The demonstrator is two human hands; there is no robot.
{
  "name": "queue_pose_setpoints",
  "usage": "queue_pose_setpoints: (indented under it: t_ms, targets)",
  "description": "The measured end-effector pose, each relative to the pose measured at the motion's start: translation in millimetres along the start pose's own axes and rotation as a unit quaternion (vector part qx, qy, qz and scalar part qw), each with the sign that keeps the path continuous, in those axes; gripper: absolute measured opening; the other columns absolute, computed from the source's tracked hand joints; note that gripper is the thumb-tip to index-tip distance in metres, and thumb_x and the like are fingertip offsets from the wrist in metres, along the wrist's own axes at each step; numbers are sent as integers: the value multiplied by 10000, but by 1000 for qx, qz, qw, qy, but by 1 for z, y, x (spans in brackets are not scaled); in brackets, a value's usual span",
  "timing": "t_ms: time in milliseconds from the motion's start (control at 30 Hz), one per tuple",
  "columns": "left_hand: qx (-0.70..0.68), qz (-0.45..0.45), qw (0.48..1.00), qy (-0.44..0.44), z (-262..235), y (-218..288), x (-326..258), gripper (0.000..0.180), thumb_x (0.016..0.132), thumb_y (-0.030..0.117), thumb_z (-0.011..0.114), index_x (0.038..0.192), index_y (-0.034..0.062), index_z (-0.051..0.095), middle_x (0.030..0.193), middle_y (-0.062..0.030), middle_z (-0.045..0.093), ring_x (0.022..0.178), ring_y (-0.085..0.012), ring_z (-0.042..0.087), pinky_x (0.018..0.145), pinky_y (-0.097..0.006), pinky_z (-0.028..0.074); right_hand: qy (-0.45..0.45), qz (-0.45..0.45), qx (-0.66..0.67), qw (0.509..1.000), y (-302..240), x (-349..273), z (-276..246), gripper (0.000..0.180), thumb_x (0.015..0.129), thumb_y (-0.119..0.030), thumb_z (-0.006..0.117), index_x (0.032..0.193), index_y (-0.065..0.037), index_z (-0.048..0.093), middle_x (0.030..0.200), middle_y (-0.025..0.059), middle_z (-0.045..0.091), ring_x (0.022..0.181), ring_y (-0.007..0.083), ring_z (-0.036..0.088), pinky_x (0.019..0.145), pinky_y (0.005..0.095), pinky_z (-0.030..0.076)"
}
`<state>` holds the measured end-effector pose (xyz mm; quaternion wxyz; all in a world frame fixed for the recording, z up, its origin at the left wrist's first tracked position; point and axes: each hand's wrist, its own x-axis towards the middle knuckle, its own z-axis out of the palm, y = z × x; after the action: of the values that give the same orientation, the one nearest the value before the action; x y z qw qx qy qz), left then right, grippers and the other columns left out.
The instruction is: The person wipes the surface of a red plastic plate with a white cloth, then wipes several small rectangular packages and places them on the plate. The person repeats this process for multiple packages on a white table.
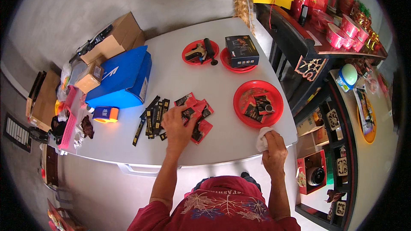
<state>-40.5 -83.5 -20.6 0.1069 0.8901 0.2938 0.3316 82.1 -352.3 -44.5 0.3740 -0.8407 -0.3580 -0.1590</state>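
My left hand [176, 125] is over a loose pile of red and black sachets [201, 131]. Its thumb and fingers are bent around the edge of one of them. Just left of that hand lie several slim black stick packets [155, 117] with gold markings. A crumpled white cloth or tissue [263, 140] is bunched in my right hand [274, 150], by the table's front edge. Beyond it, a round red plate [238, 110] carries more sachets of the same look.
Farther back, one red plate [186, 51] bears a black-handled tool; another [244, 70] supports a black box [242, 50]. A blue box [122, 77], cardboard boxes [117, 38], an orange-and-blue item [105, 114] and a pink basket [68, 132] crowd the left. Dark furniture [308, 55] borders the right.
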Motion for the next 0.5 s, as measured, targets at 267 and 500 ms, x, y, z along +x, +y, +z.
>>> queue_pose_setpoints:
  t_ms: [267, 500]
  targets:
    - [-26, 9, 996, -85, -28, -48, -15, 376, 728, 223, 734, 1057, 72, 634, 1147, -85, 574, 1087, -258, 501, 900, -405, 329, -6, 33, -22, 999, -5, -3, 5, 503, 610, 23, 628, 1099, -61, 547, 1018, 137, 590, 908, 332, 586, 700, 416, 521]
    - [-38, 17, 998, 40, -26, -59, -13, 182, 843, 101, 609, 994, 4, 637, 1010, -134, 638, 947, -306, 584, 812, -407, 441, -12, 35, -115, 993, -13, -12, 14, 566, 604, -32, 695, 1146, -77, 536, 858, 97, 552, 801, 315, 583, 650, 425, 505]
